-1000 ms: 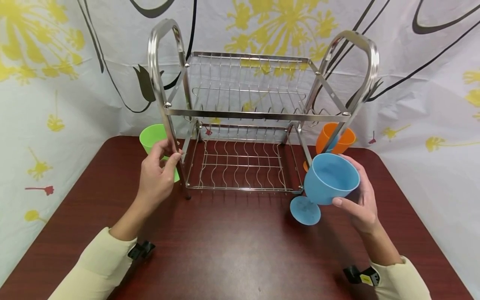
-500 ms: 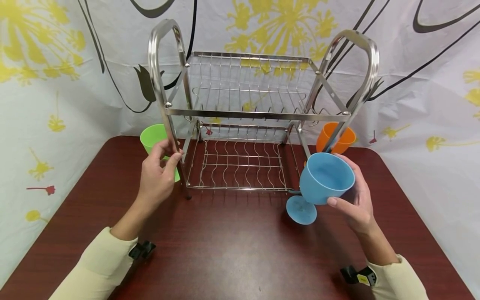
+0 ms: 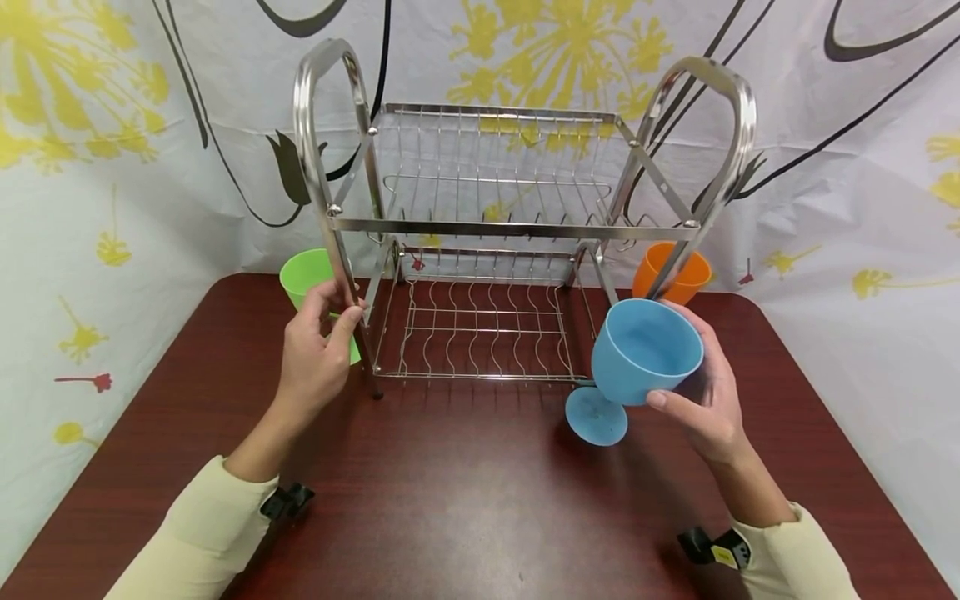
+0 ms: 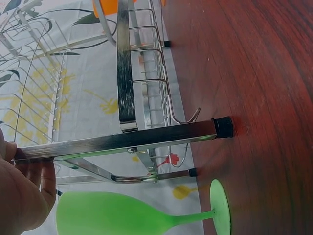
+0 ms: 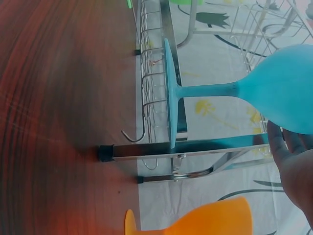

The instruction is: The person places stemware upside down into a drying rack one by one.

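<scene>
A two-tier metal dish rack [image 3: 517,230] stands on the dark red table. My left hand [image 3: 318,354] grips the rack's left front leg, thumb in front and fingers curled behind, as the left wrist view also shows. In my right hand [image 3: 708,412] is a blue plastic goblet [image 3: 630,371], held by the bowl, its mouth upward and slightly tilted. The goblet is raised off the table in front of the rack's right front leg [image 5: 215,147]. Its round foot [image 5: 171,93] hangs level with the lower tier in the right wrist view.
A green goblet [image 4: 112,213] stands just left of the rack, partly behind my left hand. To the rack's right and behind the blue goblet is an orange goblet [image 5: 215,220]. A white patterned sheet [image 3: 840,208] hangs behind the table [image 3: 480,500].
My right hand has shifted the blue goblet a little to the left and slightly up, toward the rack. My left hand keeps its grip on the rack leg.
</scene>
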Available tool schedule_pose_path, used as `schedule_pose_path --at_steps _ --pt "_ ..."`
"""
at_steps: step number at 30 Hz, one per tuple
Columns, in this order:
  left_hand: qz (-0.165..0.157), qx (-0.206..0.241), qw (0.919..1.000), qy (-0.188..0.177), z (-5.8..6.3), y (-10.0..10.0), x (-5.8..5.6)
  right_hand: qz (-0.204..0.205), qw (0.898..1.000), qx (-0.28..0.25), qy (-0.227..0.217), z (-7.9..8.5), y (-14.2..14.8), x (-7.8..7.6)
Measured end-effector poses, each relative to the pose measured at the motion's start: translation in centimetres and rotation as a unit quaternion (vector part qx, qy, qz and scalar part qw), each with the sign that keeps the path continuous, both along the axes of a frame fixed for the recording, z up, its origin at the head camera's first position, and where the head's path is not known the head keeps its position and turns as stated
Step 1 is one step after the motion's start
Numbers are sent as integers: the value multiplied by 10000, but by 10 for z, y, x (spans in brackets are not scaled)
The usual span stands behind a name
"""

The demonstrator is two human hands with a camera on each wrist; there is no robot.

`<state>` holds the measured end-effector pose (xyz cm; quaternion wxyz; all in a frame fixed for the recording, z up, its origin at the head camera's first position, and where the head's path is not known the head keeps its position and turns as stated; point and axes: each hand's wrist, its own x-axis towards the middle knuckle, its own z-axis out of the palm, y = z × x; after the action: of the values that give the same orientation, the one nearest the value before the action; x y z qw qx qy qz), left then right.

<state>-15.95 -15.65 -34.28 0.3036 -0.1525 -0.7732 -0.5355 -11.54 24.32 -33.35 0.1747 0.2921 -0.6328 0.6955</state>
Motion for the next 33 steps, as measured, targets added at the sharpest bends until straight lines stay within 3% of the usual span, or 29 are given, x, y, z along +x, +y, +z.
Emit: schedule_pose_path --at_steps 22,33 --pt "27 25 9999 150 -3 1 1 -9 9999 133 -16 13 -17 -1" --pt "57 28 9998 195 -3 1 0 -232 9990 357 -148 16 -20 -1"
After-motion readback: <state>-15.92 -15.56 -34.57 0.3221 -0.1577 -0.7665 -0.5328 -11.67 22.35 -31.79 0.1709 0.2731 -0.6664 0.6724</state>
